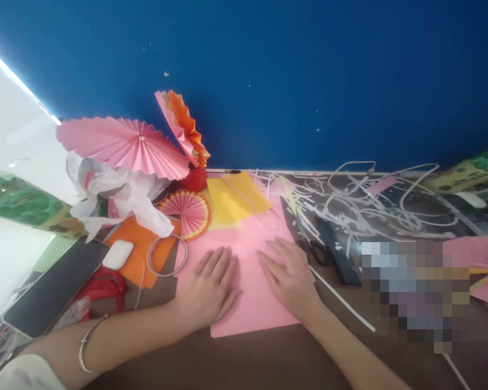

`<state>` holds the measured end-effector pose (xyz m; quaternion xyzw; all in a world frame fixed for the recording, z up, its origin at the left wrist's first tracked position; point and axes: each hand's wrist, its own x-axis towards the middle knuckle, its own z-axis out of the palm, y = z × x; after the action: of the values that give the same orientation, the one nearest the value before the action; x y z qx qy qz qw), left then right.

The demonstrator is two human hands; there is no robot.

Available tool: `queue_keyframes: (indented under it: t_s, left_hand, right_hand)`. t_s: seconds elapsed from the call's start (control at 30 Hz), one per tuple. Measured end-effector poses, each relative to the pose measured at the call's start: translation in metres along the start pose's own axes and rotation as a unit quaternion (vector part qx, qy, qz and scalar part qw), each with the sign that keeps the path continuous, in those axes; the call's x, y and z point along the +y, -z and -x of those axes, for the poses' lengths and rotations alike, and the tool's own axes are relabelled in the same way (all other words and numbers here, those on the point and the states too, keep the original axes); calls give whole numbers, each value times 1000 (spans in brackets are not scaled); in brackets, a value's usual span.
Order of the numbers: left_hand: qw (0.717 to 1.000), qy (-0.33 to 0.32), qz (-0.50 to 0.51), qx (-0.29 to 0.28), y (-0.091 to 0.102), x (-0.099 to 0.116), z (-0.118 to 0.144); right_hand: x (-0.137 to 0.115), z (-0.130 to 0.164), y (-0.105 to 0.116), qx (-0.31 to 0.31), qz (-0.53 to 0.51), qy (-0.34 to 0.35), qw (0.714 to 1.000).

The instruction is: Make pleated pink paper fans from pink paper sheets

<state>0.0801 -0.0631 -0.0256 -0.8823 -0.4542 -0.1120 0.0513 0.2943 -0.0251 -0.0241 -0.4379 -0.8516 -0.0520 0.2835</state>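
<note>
Pink paper sheet (248,271) on table, left hand (211,287) and right hand (290,276) pressed flat, fingers spread

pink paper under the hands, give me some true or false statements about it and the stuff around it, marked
1. Both hands lie flat on the pink paper. True: the left hand and the right hand rest palm down on it.
2. The right hand holds the scissors. False: they lie on the table beside that hand.
3. A phone lies screen up at the left. True.
4. The large pink paper fan lies flat under the left hand. False: it stands up behind, near the blue wall.
5. Yellow paper lies beyond the pink sheet. True.
</note>
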Motion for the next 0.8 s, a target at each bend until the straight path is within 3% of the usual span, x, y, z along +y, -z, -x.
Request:
queue_keyframes:
  t_s: [0.07, 0.17, 0.33, 0.8]
  left_hand:
    - [1000, 0, 4, 3, -1, 0, 0]
    - [1000, 1, 4, 8, 0, 0, 0]
    - [1000, 7, -6, 2, 1, 1, 0]
    - [1000, -2, -9, -6, -2, 1, 1]
  right_hand:
    - [-4, 2, 3, -29, 28, 70, 997]
    - [-10, 2, 8, -69, 50, 109, 990]
    - [-19, 6, 7, -65, 100, 101, 988]
    - [-22, 13, 0, -51, 121, 100, 986]
